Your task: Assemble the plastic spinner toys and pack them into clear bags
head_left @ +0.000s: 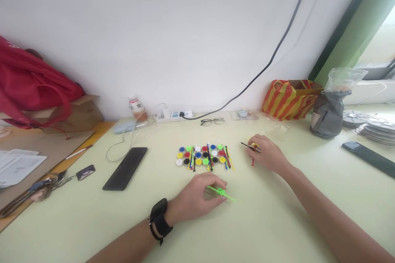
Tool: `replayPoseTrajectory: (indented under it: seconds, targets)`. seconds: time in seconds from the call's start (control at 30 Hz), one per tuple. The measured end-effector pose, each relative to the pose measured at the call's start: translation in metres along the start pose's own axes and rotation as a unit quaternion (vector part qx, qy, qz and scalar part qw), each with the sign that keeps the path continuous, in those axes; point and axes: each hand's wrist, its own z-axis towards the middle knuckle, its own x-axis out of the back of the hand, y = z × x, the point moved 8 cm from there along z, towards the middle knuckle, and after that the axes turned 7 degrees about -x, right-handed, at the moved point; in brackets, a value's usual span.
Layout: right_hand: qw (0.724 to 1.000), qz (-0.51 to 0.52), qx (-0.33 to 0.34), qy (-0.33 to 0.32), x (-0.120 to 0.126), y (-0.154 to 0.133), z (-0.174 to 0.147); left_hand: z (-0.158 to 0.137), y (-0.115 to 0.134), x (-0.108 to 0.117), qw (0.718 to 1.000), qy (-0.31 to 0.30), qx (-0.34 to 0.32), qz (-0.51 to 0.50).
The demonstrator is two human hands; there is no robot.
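Between the thumb and fingers of my left hand (197, 197) is a light green plastic spinner arrow (221, 191) with a small round hub. Farther back and to the right, my right hand (267, 152) has its fingers curled over a few small coloured pieces. From under those fingertips a black arrow (247, 146) and a red arrow (253, 161) stick out. Which piece the fingers grip is hidden. Beyond my left hand, round discs (198, 162) in several colours stand in rows, with bundles of thin coloured plastic arrows (210, 158) lying across them.
A black phone (125, 168) lies to the left, near keys (46, 185) and a card. Along the wall are a bottle (137, 109), a power strip (174, 116), glasses (212, 121) and a striped bag (290, 98). A grey bag (327, 115) and a dark phone (370, 158) are at right.
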Motion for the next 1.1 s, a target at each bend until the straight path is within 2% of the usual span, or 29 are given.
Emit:
replayPoseTrajectory:
  seconds: [0.1,0.23,0.33,0.53,0.7,0.87,1.1]
  targets:
    - [0.999,0.015,0.031,0.011,0.000,-0.005,-0.002,0.000,0.006,-0.002,0.997,-0.019,-0.045,0.059]
    - [0.996,0.016,0.061,-0.068,-0.006,-0.005,-0.004,0.001,0.008,-0.006,0.993,-0.038,-0.056,0.092]
    - [0.993,0.026,0.078,-0.090,0.004,0.004,-0.007,0.001,0.010,-0.009,0.991,-0.047,-0.069,0.104]
    - [0.995,-0.026,0.018,-0.095,0.009,0.039,-0.025,0.000,0.012,-0.010,0.992,-0.038,-0.075,0.098]
    - [0.992,0.007,0.063,-0.110,-0.002,0.023,-0.045,-0.001,0.012,-0.008,0.993,-0.031,-0.075,0.088]
    - [0.992,0.008,0.098,-0.085,-0.009,0.006,-0.057,0.000,0.011,-0.008,0.993,-0.027,-0.077,0.082]
    - [0.987,0.042,0.136,-0.073,-0.008,0.007,-0.079,-0.002,0.011,-0.010,0.992,-0.030,-0.092,0.079]
